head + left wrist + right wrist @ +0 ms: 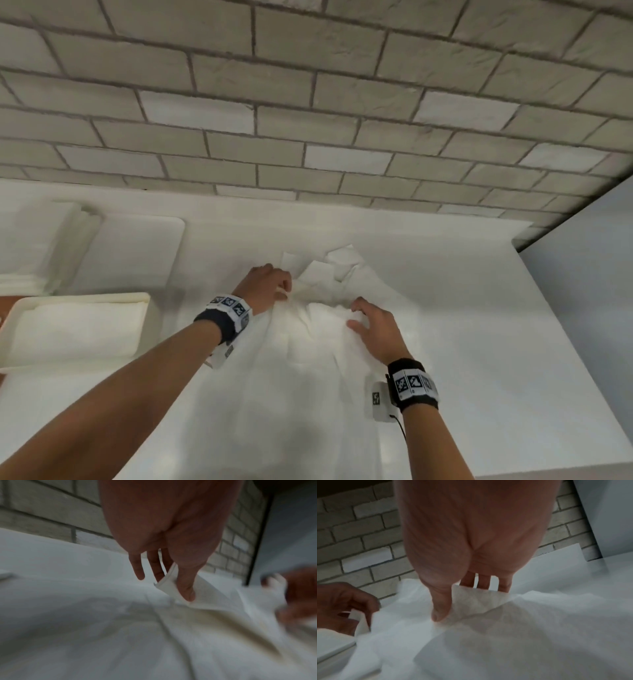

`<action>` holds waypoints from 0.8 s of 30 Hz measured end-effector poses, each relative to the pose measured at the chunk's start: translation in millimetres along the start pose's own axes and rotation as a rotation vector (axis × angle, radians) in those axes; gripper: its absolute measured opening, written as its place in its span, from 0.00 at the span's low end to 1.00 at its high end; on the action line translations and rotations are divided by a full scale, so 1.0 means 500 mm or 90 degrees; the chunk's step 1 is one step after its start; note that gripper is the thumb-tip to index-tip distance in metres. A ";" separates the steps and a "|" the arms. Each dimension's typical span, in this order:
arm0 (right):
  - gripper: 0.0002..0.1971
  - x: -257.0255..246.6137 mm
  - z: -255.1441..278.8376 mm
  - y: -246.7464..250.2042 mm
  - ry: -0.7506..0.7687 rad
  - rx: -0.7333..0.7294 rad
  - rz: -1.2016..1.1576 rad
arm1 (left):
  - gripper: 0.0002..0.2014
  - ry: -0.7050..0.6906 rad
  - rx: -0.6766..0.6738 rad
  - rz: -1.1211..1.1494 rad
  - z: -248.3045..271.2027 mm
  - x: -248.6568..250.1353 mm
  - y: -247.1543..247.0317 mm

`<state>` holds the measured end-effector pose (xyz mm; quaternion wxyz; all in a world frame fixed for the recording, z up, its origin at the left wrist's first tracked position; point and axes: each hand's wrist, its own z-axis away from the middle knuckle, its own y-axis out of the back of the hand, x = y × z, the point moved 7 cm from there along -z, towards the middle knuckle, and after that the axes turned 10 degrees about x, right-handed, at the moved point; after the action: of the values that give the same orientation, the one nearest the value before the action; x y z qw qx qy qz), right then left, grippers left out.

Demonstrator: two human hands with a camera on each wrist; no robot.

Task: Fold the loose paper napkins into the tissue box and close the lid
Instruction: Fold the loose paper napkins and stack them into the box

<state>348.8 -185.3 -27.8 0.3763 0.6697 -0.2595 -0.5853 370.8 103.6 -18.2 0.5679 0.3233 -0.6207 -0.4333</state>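
A large white paper napkin (308,363) lies rumpled on the white counter in front of me. My left hand (282,291) pinches its far left edge between thumb and fingers; the left wrist view shows the pinched corner (169,584). My right hand (356,313) holds a raised fold of the same napkin (476,599), thumb in front and fingers behind. More loose napkins (339,263) lie just beyond the hands. The cream tissue box (85,297) stands open at the left with folded napkins inside. Both hands are well to its right.
A white rounded lid-like panel (137,253) lies behind the box, with a pile of folded napkins (51,246) at the far left. A brick wall (308,120) backs the counter. The counter's right edge (565,342) drops off beside a grey wall.
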 end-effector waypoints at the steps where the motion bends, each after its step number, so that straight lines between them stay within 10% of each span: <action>1: 0.12 0.002 0.001 0.012 0.000 0.016 -0.026 | 0.07 0.017 0.022 0.050 0.003 0.001 0.026; 11: 0.10 -0.118 -0.048 0.130 0.061 0.149 -0.188 | 0.14 0.062 0.297 0.224 0.043 0.049 0.323; 24: 0.05 -0.299 -0.068 0.168 0.056 0.155 -0.501 | 0.16 0.104 0.343 0.257 0.128 0.021 0.392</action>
<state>362.8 -109.7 129.1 0.0528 0.7817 -0.0345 -0.6204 324.3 186.8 165.0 0.5845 0.3659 -0.7165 -0.1052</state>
